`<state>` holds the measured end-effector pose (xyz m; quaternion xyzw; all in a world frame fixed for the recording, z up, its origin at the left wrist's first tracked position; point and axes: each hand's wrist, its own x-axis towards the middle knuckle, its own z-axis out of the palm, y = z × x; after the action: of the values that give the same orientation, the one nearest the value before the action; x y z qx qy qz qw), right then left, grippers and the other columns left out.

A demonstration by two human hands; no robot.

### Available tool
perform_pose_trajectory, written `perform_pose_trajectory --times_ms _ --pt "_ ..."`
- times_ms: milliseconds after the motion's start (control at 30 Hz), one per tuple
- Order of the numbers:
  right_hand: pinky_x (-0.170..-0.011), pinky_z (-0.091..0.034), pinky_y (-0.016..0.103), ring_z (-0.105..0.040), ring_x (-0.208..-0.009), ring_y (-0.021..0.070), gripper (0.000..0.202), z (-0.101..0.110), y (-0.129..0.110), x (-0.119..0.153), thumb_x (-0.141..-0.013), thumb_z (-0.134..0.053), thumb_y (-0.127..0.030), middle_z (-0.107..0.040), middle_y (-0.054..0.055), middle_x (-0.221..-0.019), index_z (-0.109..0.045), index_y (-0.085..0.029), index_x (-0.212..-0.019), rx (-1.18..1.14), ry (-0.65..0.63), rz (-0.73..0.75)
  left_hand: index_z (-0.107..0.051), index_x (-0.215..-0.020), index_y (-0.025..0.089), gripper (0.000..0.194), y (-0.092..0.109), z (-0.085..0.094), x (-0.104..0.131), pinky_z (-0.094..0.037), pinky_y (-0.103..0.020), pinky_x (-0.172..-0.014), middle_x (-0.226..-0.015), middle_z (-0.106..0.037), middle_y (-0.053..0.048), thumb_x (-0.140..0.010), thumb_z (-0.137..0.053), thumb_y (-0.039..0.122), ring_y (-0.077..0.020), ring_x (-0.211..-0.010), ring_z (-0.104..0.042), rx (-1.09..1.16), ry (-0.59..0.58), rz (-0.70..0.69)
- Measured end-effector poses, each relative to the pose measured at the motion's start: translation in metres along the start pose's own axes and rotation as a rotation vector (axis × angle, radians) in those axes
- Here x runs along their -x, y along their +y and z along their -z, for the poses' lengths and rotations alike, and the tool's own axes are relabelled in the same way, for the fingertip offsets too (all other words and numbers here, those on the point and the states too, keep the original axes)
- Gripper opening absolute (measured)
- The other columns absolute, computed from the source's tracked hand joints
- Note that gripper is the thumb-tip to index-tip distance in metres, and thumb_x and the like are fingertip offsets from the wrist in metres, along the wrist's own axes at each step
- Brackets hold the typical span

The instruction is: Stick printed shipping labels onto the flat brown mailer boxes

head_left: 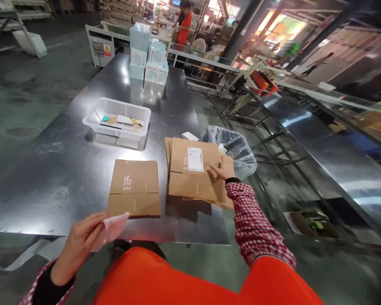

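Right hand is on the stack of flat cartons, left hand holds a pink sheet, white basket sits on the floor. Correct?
One thing is off: the white basket sits on the metal table, not on the floor. The head view shows it behind the single flat carton. The rest holds: right hand on the stack of flat cartons, left hand holding a pink sheet.

Pink slip: thin, pale, slightly curled, pinched in left hand at near table edge, just below single flat carton. Carton stack: brown flattened boxes, fanned unevenly, at table's right edge; top one bears white label; right hand rests fingers on stack's right side.
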<state>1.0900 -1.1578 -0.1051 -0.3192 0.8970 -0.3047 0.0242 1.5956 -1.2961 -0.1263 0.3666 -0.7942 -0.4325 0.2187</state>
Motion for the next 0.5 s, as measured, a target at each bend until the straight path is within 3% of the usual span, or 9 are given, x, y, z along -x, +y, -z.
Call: perform_pose_trajectory --times_ms 67,100,200,267,333,400,467,500 --pt "-0.105 -0.031 0.052 -0.043 -0.127 0.0329 0.089 -0.026 -0.035 0.038 -0.069 -0.067 -0.058 -0.045 0.027 -0.135 -0.043 -0.006 -0.137 -0.249 -0.19 0.04 -0.076 -0.085 0.027 0.035 0.02 0.007 0.0 -0.057 -0.03 -0.078 -0.092 -0.075 -0.003 -0.079 -0.052 0.052 -0.0231 -0.085 -0.07 -0.017 0.036 -0.017" --pt "-0.102 -0.038 0.045 -0.049 -0.122 0.0277 0.087 -0.047 -0.059 0.068 -0.065 -0.068 -0.062 -0.051 0.019 -0.132 -0.047 -0.014 -0.135 -0.34 -0.314 0.108 -0.076 -0.084 0.027 0.035 0.029 0.011 -0.001 -0.057 -0.029 -0.076 -0.091 -0.076 -0.002 -0.079 -0.052 0.052 -0.023 -0.084 -0.07 -0.026 0.045 -0.021" --pt "-0.101 -0.04 0.039 -0.052 -0.118 0.0234 0.087 -0.123 -0.134 0.17 -0.054 -0.079 -0.057 -0.058 0.01 -0.125 -0.053 -0.021 -0.128 -0.842 -1.06 0.426 -0.075 -0.083 0.026 0.037 0.049 0.024 -0.004 -0.057 -0.029 -0.074 -0.09 -0.075 -0.002 -0.08 -0.049 0.052 -0.0228 -0.083 -0.07 -0.076 0.073 -0.029" --pt "-0.094 -0.045 0.036 -0.06 -0.1 0.0213 0.063 -0.166 -0.167 0.223 -0.058 -0.075 -0.058 -0.067 0.006 -0.102 -0.066 -0.018 -0.106 -0.951 -1.354 0.403 -0.074 -0.085 0.023 0.039 0.045 0.038 -0.008 -0.056 -0.031 -0.077 -0.092 -0.075 -0.003 -0.081 -0.047 0.051 -0.0234 -0.086 -0.069 -0.129 0.13 -0.02" --pt "-0.084 -0.049 0.034 -0.063 -0.082 0.0187 0.055 -0.193 -0.18 0.254 -0.059 -0.072 -0.061 -0.069 0.003 -0.084 -0.069 -0.015 -0.089 -1.002 -1.435 0.235 -0.073 -0.09 0.021 0.04 0.022 0.055 -0.011 -0.055 -0.036 -0.081 -0.097 -0.074 -0.003 -0.082 -0.046 0.05 -0.0245 -0.09 -0.067 -0.216 0.228 0.062" --pt "-0.079 -0.05 0.033 -0.062 -0.076 0.0166 0.053 -0.204 -0.18 0.262 -0.058 -0.074 -0.059 -0.068 0.002 -0.08 -0.068 -0.013 -0.085 -1.068 -1.382 0.052 -0.069 -0.1 0.019 0.045 -0.013 0.068 -0.011 -0.052 -0.045 -0.087 -0.104 -0.072 -0.005 -0.08 -0.044 0.051 -0.0279 -0.096 -0.066 -0.33 0.276 0.188" --pt "-0.079 -0.049 0.032 -0.062 -0.075 0.0157 0.05 -0.203 -0.176 0.259 -0.057 -0.078 -0.053 -0.069 0.003 -0.082 -0.069 -0.013 -0.086 -1.126 -1.33 -0.069 -0.064 -0.111 0.011 0.061 -0.043 0.071 -0.004 -0.045 -0.056 -0.093 -0.114 -0.066 -0.017 -0.074 -0.046 0.057 -0.0367 -0.106 -0.061 -0.431 0.176 0.239" --pt "-0.079 -0.049 0.032 -0.062 -0.074 0.0155 0.048 -0.2 -0.174 0.256 -0.056 -0.08 -0.05 -0.069 0.003 -0.081 -0.069 -0.013 -0.085 -1.142 -1.315 -0.112 -0.061 -0.114 0.01 0.066 -0.053 0.068 0.001 -0.041 -0.058 -0.097 -0.12 -0.062 -0.021 -0.073 -0.046 0.059 -0.039 -0.114 -0.056 -0.429 0.128 0.198"
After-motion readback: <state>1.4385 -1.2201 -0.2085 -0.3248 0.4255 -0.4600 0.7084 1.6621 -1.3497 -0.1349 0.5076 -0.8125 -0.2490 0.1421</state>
